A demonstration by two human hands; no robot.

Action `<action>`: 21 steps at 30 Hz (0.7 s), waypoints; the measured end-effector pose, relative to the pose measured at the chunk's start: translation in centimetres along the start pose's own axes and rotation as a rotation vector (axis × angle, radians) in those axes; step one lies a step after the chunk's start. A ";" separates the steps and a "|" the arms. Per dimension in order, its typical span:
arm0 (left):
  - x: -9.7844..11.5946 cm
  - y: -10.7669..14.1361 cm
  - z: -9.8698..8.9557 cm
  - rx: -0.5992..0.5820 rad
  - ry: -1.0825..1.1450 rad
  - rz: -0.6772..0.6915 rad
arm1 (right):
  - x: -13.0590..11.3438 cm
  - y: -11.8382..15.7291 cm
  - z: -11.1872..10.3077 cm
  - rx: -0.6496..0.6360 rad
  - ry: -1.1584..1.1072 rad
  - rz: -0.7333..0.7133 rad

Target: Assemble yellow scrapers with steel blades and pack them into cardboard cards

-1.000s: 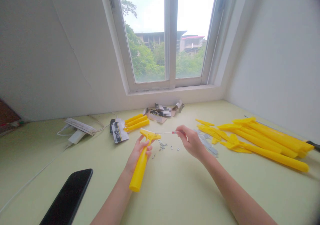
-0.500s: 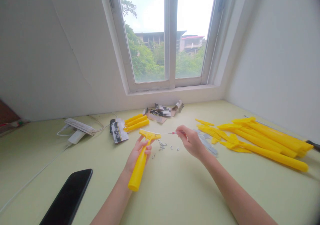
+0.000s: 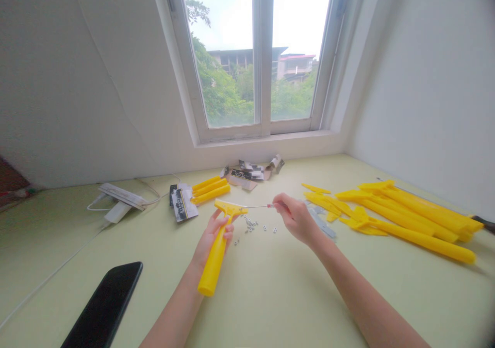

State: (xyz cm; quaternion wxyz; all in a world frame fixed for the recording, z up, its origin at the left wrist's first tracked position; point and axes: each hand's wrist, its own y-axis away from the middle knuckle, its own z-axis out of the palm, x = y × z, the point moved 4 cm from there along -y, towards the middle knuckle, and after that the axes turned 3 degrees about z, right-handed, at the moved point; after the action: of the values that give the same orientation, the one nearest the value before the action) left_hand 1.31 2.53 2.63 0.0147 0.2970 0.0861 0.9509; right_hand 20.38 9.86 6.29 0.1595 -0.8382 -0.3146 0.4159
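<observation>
My left hand [image 3: 211,237] is wrapped round a yellow plastic scraper [image 3: 213,265], just under its wide T-shaped head. The thick round handle slants down toward me. Between the closed fingers of my right hand [image 3: 296,215] is a thin screwdriver [image 3: 257,206]; its shaft points left and its tip meets the right part of the scraper's head. Most of the screwdriver's handle is hidden in my fingers. Below the shaft, several small metal nuts or screws [image 3: 251,225] lie scattered on the pale green table [image 3: 270,296].
Several yellow handles and flat parts [image 3: 417,219] lie at the right, beside grey flat pieces [image 3: 327,227]. Packaged yellow handles [image 3: 211,191] and torn packaging [image 3: 247,175] are at the back. A phone [image 3: 106,304] and a power strip [image 3: 122,196] sit at the left.
Almost nothing differs. The view has shifted very slightly; both hands, the scraper and the screwdriver keep nearly the same positions.
</observation>
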 end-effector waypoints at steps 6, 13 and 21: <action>0.0 0.1 0.1 0.000 -0.021 0.006 | 0.0 0.0 0.0 -0.002 0.004 0.002; 0.0 0.2 0.3 0.017 -0.033 0.004 | 0.0 0.0 -0.1 0.006 0.012 -0.005; 0.0 0.2 0.5 0.036 -0.051 0.022 | -0.3 0.0 -0.2 0.023 -0.014 -0.014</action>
State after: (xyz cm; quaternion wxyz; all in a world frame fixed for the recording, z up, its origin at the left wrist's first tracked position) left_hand 1.60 2.36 3.06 0.0012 0.3223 0.0998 0.9414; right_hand 20.44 9.66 6.60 0.1700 -0.8313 -0.3166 0.4241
